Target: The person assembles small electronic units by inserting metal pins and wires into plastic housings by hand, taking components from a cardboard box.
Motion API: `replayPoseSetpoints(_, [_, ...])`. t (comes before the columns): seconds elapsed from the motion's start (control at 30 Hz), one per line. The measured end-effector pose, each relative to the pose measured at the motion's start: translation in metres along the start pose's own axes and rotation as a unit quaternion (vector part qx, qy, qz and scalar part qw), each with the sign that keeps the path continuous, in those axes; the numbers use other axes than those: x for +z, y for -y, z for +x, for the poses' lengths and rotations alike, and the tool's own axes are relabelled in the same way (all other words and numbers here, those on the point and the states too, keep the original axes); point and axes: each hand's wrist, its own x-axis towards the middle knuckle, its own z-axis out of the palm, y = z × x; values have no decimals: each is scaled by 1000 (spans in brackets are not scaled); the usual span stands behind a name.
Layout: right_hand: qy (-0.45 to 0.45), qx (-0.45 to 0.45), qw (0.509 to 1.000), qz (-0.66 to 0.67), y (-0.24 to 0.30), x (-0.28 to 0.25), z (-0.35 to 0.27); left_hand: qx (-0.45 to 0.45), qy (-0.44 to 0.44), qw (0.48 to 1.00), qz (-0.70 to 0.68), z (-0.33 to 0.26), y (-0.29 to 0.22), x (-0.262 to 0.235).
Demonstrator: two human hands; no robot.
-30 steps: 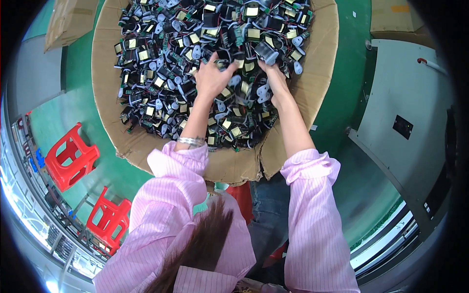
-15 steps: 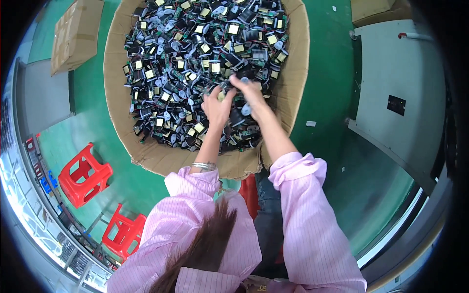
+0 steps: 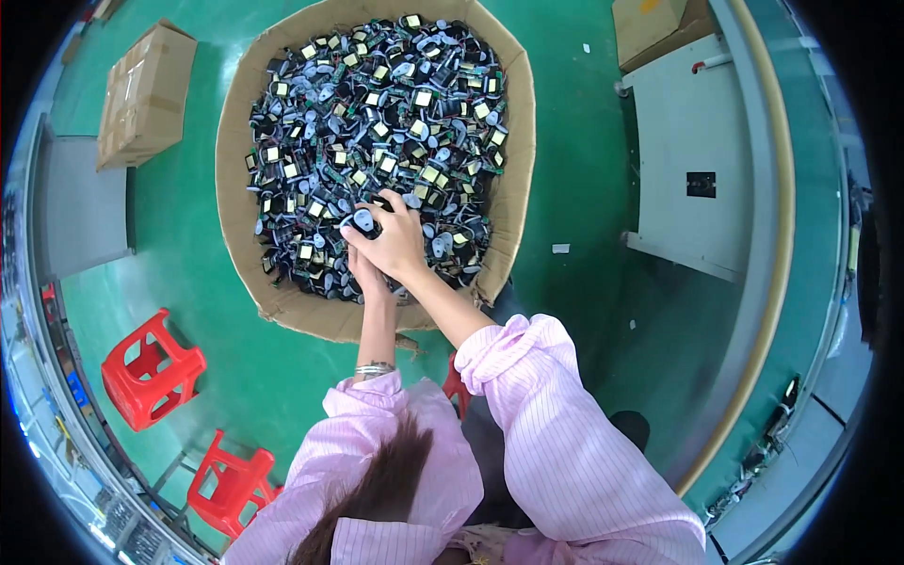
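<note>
A big open cardboard box (image 3: pixel 237 141) on the green floor is heaped with several small black electronic parts (image 3: pixel 377 113), some with yellow tops. Both my hands reach into the near side of the heap. My right hand (image 3: pixel 395 237) is closed around a dark part with a round grey piece (image 3: pixel 363 221). My left hand (image 3: pixel 362 267) lies mostly hidden under the right one, fingers in the parts; what it holds cannot be seen. A bracelet sits on my left wrist. Pink striped sleeves cover my arms.
Two red plastic stools (image 3: pixel 151 365) (image 3: pixel 231 482) stand at the lower left. A closed cardboard carton (image 3: pixel 143 94) lies left of the box. A grey cabinet (image 3: pixel 692 151) and another carton (image 3: pixel 650 24) are at the right.
My hands have drawn together from spread apart on the heap to the near edge, the right now over the left and gripping a part. The view has shifted so the box sits farther off.
</note>
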Motion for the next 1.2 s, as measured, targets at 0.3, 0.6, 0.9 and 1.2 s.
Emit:
replayPoseSetpoints(0.3, [-89,-186,978,26,110,-69,-21,94,29,990,-99,-60,-99,89])
replayPoseSetpoints(0.6, [-245,-379,881,141,258,-178,-63,85,161,979,-87,-207,-135,216])
replayPoseSetpoints(0.9, [-450,-414,786,93,283,-356,-174,100,405,908,-42,-382,-188,321])
replayPoseSetpoints(1.2, [-710,-312,627,-76,205,-515,-418,129,625,770,-23,-612,-184,363])
